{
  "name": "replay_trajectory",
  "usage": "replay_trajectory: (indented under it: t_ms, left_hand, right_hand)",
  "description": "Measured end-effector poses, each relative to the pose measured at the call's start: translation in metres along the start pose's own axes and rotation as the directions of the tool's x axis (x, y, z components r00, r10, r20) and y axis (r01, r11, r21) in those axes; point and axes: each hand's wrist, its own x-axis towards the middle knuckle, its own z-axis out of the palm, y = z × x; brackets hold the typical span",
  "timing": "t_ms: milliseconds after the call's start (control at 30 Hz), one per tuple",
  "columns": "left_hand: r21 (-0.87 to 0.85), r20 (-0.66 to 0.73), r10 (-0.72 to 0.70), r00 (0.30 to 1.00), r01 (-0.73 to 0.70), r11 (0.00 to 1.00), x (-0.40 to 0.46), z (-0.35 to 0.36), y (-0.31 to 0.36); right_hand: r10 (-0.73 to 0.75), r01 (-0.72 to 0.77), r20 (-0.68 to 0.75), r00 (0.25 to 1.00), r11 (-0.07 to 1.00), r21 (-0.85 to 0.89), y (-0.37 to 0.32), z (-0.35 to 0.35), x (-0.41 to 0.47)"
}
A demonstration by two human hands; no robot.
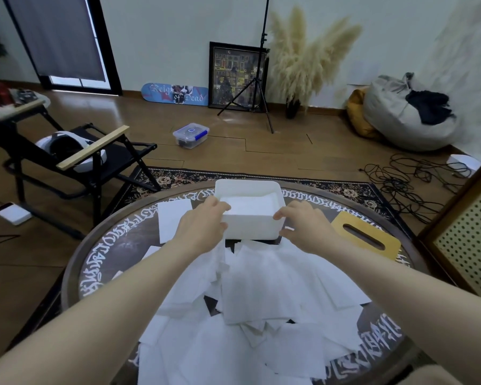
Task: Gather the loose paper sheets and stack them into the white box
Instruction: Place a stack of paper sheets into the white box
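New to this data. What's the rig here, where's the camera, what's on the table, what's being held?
There is no robot: a person works bare-handed, and the single picture comes from a wide-angle camera on their head, looking forward and down, so the forearms reach in from the bottom edge. On the round dark table stands a white box with some paper already inside. The left hand and right hand grip its near corners. In front of it lies a big heap of loose paper sheets, with one more sheet left of the box. A yellow wooden tissue-box cover sits to the right.
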Motion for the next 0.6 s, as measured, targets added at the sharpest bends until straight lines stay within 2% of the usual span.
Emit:
replay_trajectory:
  t_ms: [167, 267, 433, 600]
  left_hand:
    - [0.004, 0.002, 0.019, 1.000, -0.019, 1.000, -0.044, -0.010, 0.014]
    - [0.039, 0.054, 0.013, 0.998, -0.015, 0.999, -0.071, -0.015, 0.023]
    - [0.122, 0.122, 0.015, 0.992, -0.030, 0.992, -0.112, -0.021, 0.033]
    - [0.128, 0.228, -0.023, 0.973, -0.006, 0.992, -0.142, -0.018, 0.036]
  right_hand:
    - [-0.023, 0.018, 0.035, 0.999, 0.991, 0.136, -0.012, -0.002, -0.049]
    - [-0.020, 0.009, 0.057, 0.998, 0.981, 0.196, -0.018, 0.002, -0.081]
    - [-0.064, 0.052, 0.076, 0.995, 0.989, 0.140, -0.026, 0.010, -0.118]
    - [-0.127, 0.123, 0.107, 0.986, 0.991, 0.049, -0.030, 0.025, -0.136]
